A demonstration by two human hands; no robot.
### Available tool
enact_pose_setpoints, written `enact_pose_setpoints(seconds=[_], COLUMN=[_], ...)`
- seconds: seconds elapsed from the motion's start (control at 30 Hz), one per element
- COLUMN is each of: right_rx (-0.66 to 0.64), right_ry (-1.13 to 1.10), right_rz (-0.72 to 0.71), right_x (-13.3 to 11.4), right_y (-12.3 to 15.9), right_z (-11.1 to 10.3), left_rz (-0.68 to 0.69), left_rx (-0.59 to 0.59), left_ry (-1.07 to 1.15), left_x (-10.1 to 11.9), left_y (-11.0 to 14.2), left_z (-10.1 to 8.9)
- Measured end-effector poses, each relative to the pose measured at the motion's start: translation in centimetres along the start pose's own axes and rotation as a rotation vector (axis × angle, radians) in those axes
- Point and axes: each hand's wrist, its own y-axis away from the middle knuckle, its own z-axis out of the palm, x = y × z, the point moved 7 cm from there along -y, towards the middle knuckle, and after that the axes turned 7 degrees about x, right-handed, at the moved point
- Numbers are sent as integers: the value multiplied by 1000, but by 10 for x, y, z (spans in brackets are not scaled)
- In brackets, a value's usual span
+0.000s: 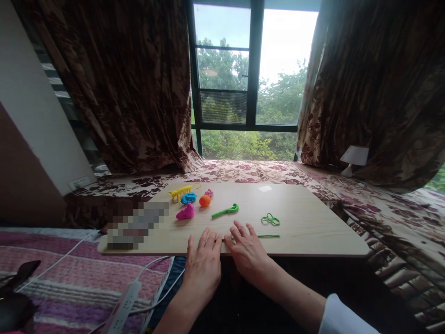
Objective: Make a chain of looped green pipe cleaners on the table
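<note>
Evidently soft and clay-like, a thin green strand lies along the near edge of the pale, wood-grained worktop, smooth and nearly straight where it shows. Beyond it sit a thicker green hooked piece with a curled end and a slim green looped piece. Farther left cluster a smooth orange ball, a lumpy magenta piece, a crumpled blue piece, a knobbly pink lump and a yellow figure with leg-like prongs.

The person's left hand is palm down, fingers extended and slightly parted, over the strand's left end. The right hand lies likewise, fingers more widely spread, across its middle; both hide part of it, and fingertip pressure cannot be told.

A pixelated patch obscures the worktop's left end. A white power strip rests on the striped quilt; patterned curtains frame the window.
</note>
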Motion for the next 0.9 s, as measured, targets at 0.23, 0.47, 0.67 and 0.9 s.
enact_pose_setpoints(seconds=[0.23, 0.47, 0.67, 0.9], right_rx=[-1, 9, -20, -12], right_ry=[3, -9, -8, -14], right_rz=[-4, -21, 14, -1], right_x=[1, -2, 0, 1], right_y=[-1, 4, 1, 3], right_z=[-2, -2, -3, -7], left_rz=[8, 3, -1, 17], left_rx=[7, 33, 22, 22], left_ry=[-4, -9, 5, 7], left_x=[1, 3, 2, 0], left_y=[3, 6, 2, 6], left_z=[2, 0, -2, -2])
